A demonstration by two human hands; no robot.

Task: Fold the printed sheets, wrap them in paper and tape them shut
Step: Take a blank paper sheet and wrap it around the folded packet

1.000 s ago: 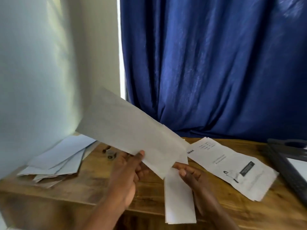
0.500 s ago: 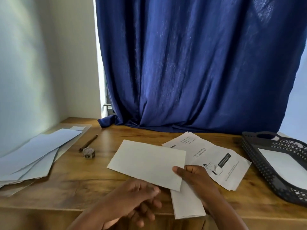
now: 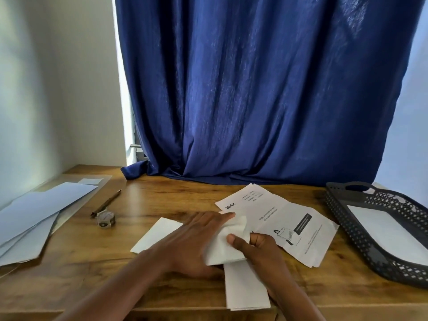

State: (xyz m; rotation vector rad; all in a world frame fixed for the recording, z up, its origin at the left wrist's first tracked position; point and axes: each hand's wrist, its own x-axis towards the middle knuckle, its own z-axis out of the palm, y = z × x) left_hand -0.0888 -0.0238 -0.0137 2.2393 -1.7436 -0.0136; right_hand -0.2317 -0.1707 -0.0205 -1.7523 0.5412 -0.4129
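Two hands: both work a plain wrapping sheet (image 3: 222,244) at the near middle of the wooden surface (image 3: 166,198).
Left hand (image 3: 196,239): fingers straight and together, pressing the sheet flat.
Right hand (image 3: 257,246): thumb and curled fingers pinch the sheet's right edge, lifting it into a fold.
Folded sheets (image 3: 246,286): a narrow white strip poking toward the surface's near edge from under the wrap.
Printed sheets (image 3: 284,218): stacked just right, partly beneath the fold.
Tape roll (image 3: 106,219): left, beside a pencil (image 3: 106,203).
Basket (image 3: 347,230): far right.
Risk: the crease looks likely to wander if the strip slides out.
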